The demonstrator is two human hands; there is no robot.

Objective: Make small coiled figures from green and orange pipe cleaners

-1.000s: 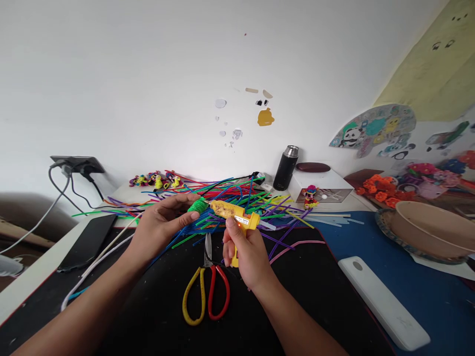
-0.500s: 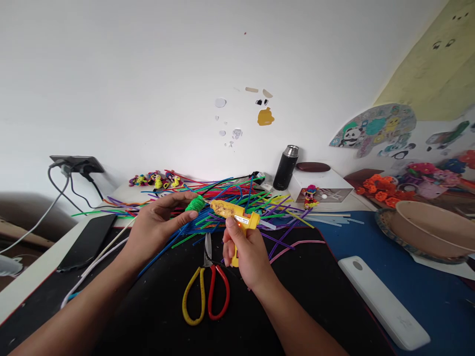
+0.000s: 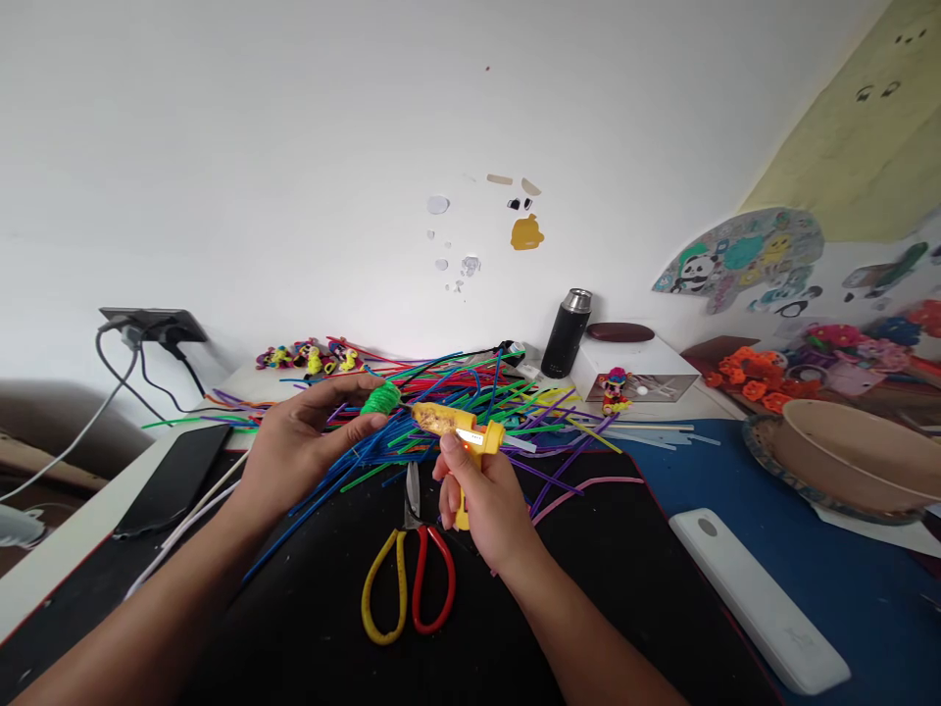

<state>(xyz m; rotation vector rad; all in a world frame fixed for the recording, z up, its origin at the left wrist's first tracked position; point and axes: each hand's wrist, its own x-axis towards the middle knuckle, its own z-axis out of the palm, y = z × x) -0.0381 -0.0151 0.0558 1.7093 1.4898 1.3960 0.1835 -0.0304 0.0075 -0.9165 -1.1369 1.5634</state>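
Between the thumb and fingers of my left hand (image 3: 298,441) is a small green coil of pipe cleaner (image 3: 382,399). My right hand (image 3: 485,490) is wrapped round the handle of a yellow hot glue gun (image 3: 448,422), with a clear glue stick (image 3: 519,443) poking out of its back. The gun's nozzle points left at the coil and is close to its right end; whether they touch I cannot tell. Below the hands, scissors (image 3: 409,569) with one yellow and one red handle lie on the black mat (image 3: 309,628).
Many coloured pipe cleaners (image 3: 470,387) spread behind the hands. A black flask (image 3: 567,333) stands beside a white box (image 3: 639,368) with a small figure (image 3: 616,390). A phone (image 3: 174,479) lies left; a white power bank (image 3: 761,598) and a bowl (image 3: 860,451) are right.
My left hand has shifted slightly left with the green coil, which has turned a little. The glue gun has also moved slightly left and its nozzle sits a bit farther from the coil.
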